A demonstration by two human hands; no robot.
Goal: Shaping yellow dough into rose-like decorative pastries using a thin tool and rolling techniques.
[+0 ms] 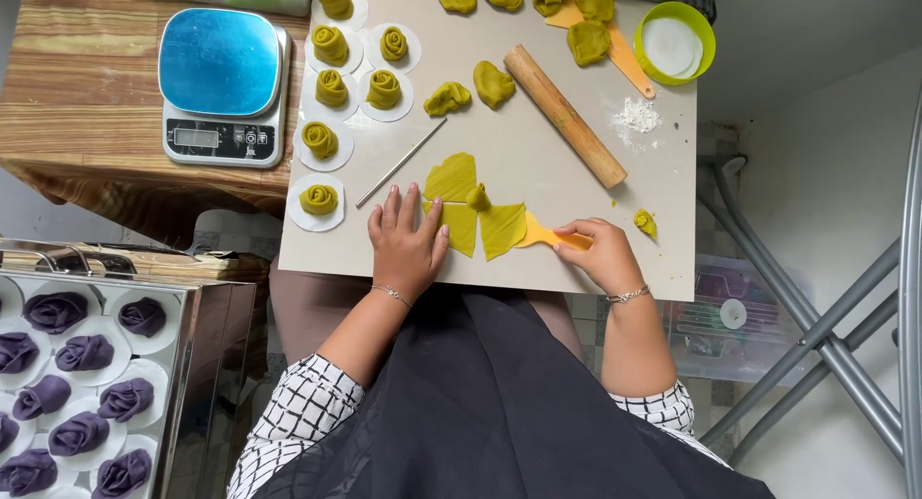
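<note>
**Thin dough can tear or stick under the scraper**

Your left hand (407,244) lies flat, fingers released, on the overlapped green dough discs (473,211) near the front edge of the counter (538,144). Your right hand (601,254) grasps the orange scraper (549,236), its blade under the right disc. Push unevenly and the sheet may tear, or the discs may shift apart.

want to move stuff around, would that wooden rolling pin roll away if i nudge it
Probably yes: the rolling pin is a plain round cylinder without handles, lying free on the flat board. It looks stiff and solid, so fairly heavy for its size. Flour nearby may lessen grip.
</note>
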